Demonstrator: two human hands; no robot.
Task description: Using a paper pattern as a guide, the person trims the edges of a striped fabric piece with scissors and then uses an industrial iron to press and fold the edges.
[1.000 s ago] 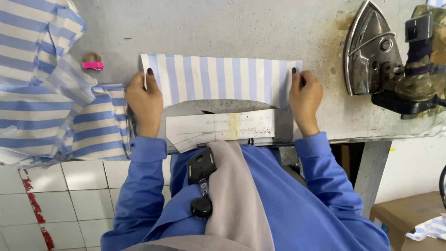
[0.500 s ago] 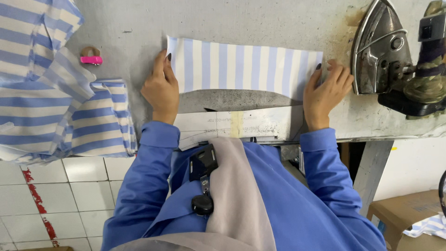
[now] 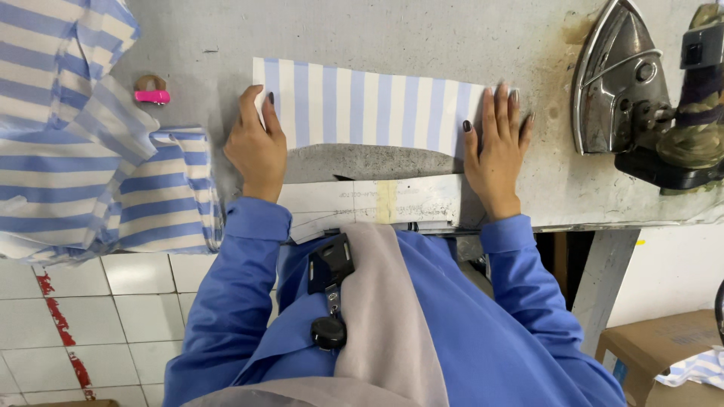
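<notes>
Two hands flat, left hand [image 3: 256,147] and right hand [image 3: 495,147] pressing striped fabric strip [image 3: 362,105], fingers extended, grasping nothing.

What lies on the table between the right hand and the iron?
In the head view, nothing lies between the right hand and the iron: only bare, stained table surface shows there.

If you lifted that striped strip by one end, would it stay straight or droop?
The striped fabric strip would probably droop: it looks thin and lies flat under the left hand and right hand. Likely very light, it should slide easily on the smooth table.
</notes>
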